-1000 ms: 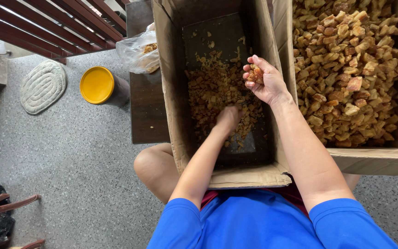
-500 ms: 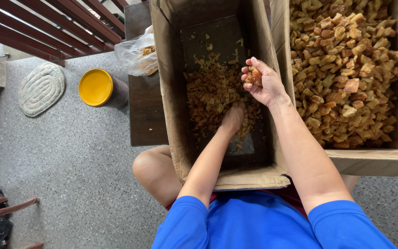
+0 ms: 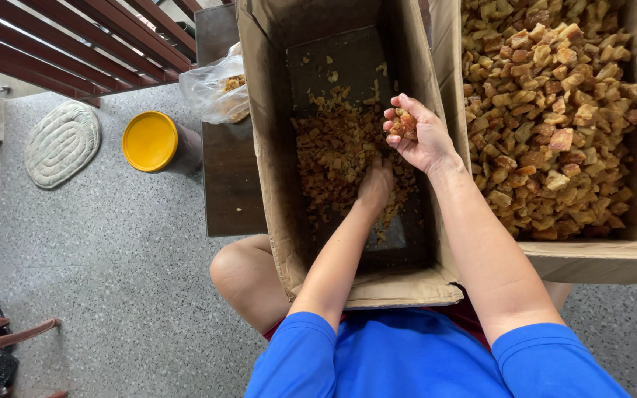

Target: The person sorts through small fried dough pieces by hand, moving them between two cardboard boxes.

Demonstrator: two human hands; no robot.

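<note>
A tall cardboard box point(image 3: 268, 147) stands open in front of me, with small amber-brown chunks point(image 3: 333, 155) spread over its bottom. My left hand point(image 3: 374, 184) reaches down into it, fingers buried in the chunks, so its grip is hidden. My right hand point(image 3: 418, 133) hovers over the box's right wall, palm up, cupped around a few orange-brown pieces point(image 3: 405, 124). A second, wider cardboard box point(image 3: 599, 254) on the right is filled with larger tan and brown chunks point(image 3: 547, 110).
A dark low table point(image 3: 230, 184) sits left of the boxes with a clear plastic bag point(image 3: 215, 92) of chunks on it. A yellow-lidded container point(image 3: 150, 141) and an oval mat point(image 3: 62, 144) lie on the speckled floor. Red-brown railing runs along the top left.
My left hand has slid slightly deeper and farther into the pile of small chunks. My right hand stays over the box wall, still cupping its pieces.
</note>
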